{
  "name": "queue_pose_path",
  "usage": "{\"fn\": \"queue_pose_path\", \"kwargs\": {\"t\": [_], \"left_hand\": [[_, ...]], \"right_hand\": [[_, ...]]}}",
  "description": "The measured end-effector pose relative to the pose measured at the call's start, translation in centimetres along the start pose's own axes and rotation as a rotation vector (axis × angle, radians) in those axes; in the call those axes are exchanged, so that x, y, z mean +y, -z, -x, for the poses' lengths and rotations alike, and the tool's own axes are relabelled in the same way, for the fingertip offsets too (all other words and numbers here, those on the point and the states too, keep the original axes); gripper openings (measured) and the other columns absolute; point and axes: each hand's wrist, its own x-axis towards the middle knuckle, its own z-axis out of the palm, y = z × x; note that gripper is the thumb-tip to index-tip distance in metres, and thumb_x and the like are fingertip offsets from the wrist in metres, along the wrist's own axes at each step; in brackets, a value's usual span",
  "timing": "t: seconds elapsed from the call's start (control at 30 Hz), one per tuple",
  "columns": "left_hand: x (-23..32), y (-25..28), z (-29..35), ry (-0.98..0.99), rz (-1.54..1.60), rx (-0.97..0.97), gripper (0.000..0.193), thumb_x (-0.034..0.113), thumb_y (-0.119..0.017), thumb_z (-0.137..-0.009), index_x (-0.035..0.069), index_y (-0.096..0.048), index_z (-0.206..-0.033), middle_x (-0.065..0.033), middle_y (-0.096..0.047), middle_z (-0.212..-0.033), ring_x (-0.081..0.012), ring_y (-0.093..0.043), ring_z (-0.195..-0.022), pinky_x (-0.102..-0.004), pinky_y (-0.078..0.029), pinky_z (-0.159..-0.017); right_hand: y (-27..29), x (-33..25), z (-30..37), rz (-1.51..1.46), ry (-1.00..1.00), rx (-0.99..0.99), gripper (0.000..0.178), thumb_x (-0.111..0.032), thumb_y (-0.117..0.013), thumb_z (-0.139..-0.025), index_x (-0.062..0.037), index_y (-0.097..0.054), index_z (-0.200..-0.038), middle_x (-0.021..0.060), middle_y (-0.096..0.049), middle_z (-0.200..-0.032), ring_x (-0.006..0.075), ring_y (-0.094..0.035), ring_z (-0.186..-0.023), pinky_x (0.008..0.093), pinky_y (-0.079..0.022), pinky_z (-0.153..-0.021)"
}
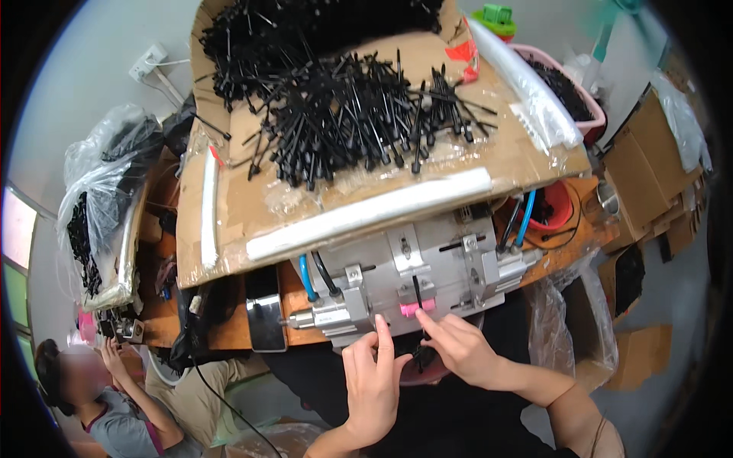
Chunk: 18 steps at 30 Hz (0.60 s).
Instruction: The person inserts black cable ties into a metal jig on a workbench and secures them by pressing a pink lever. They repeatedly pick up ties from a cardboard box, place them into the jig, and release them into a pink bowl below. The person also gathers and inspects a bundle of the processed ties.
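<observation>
at the metal fixture (379, 284): black stick (417, 287) across the pink block (408, 310).
the block apparently serves as a rest for the stick; the right hand (463, 349) sets a fingertip by its near end, pinch unconfirmed: cannot tell. the left hand (372, 375) is unclenched alongside, index and thumb apart, nothing seen in it. the cardboard box (238, 221) slopes above, likely keeping loose sticks (336, 126) within reach.

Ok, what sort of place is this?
Likely a small assembly workshop: a silver metal fixture at an orange-brown bench, and an open brown cardboard box heaped with thin black stick-like parts.
</observation>
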Motion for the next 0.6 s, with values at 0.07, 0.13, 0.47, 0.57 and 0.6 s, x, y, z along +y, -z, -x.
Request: {"fn": "queue_pose_path", "kwargs": {"t": [0.07, 0.13, 0.47, 0.57, 0.6], "left_hand": [[-0.6, 1.6, -1.4, -0.044, -0.022, 0.02, 0.076, 0.002, -0.077, -0.074, -0.001, -0.044, -0.142, -0.0121, -0.053, -0.102, -0.0281, -0.049, -0.089, -0.0366, -0.042, -0.081], [-1.9, 3.3, -5.1, -0.108, -0.028, 0.116, 0.07, 0.0, -0.075, -0.073, 0.002, -0.049, -0.138, -0.0125, -0.054, -0.1, -0.0284, -0.05, -0.089, -0.0383, -0.043, -0.081], [-4.9, 4.4, -24.1, -0.572, -0.21, 0.149, 0.023, 0.003, -0.074, -0.071, 0.004, -0.063, -0.091, -0.0084, -0.059, -0.087, -0.0289, -0.056, -0.089, -0.0381, -0.047, -0.077], [-6.6, 6.5, -24.1, -0.558, -0.011, 0.081, 0.024, 0.0, -0.076, -0.069, 0.003, -0.066, -0.09, -0.0089, -0.061, -0.083, -0.0262, -0.058, -0.082, -0.0349, -0.048, -0.073], [-6.7, 7.0, -24.2, -0.516, 0.023, 0.049, 0.024, -0.001, -0.076, -0.068, 0.002, -0.065, -0.09, -0.0094, -0.06, -0.083, -0.0256, -0.058, -0.081, -0.0345, -0.048, -0.071]], "right_hand": [[2.4, -1.2, -1.6, 0.006, 0.001, -0.076, 0.06, 0.001, -0.07, -0.076, 0.0066, -0.05, -0.133, 0.0096, -0.056, -0.079, 0.0248, -0.054, -0.072, 0.0354, -0.047, -0.068], [4.4, -0.8, -4.3, 0.056, 0.164, 0.011, 0.055, -0.003, -0.07, -0.076, 0.0053, -0.055, -0.128, 0.0091, -0.058, -0.083, 0.0244, -0.056, -0.074, 0.0351, -0.048, -0.068], [10.9, 8.9, -23.8, 0.504, 0.399, -0.044, 0.017, 0.0, -0.069, -0.073, -0.001, -0.061, -0.088, 0.0107, -0.059, -0.088, 0.0305, -0.058, -0.087, 0.0385, -0.049, -0.077], [13.0, 9.2, -23.0, 0.217, 0.339, -0.069, 0.016, -0.001, -0.07, -0.076, -0.0021, -0.063, -0.09, 0.0095, -0.061, -0.086, 0.0282, -0.061, -0.086, 0.0361, -0.05, -0.077], [14.0, 8.7, -23.0, 0.103, 0.283, -0.051, 0.011, -0.002, -0.069, -0.082, -0.0009, -0.065, -0.092, 0.0069, -0.066, -0.087, 0.0221, -0.062, -0.08, 0.0332, -0.05, -0.072]]}}
